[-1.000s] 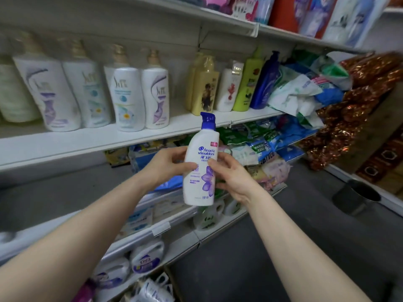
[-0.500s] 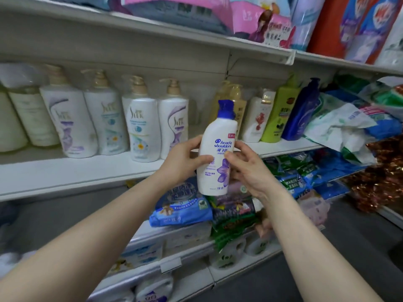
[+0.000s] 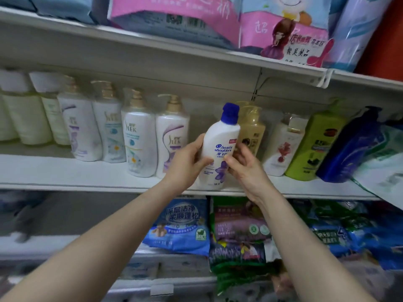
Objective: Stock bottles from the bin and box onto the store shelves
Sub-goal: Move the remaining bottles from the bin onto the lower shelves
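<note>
two grips share one bottle: the left grip (image 3: 187, 163) curls its fingers round the left side of the shampoo bottle (image 3: 220, 138), and the right grip (image 3: 246, 168) clasps the right side beside the label's purple flower. the bottle is a little tilted, cap leaning right, at the front edge of the middle shelf (image 3: 65, 173), before the gap between a white pump bottle (image 3: 172, 138) and a gold bottle (image 3: 250, 131) — whether its base touches the shelf i cannot tell.

the risk, as i judge it: the gap looks narrow, so a crooked push could knock the gold bottle's wrapped pump or tip the white neighbour into its row. the shell is smooth, glossy white plastic with rounded shoulders and a blue cap, so it could slide from a loose hold. the shelf is flat, pale and looks slick.
</note>
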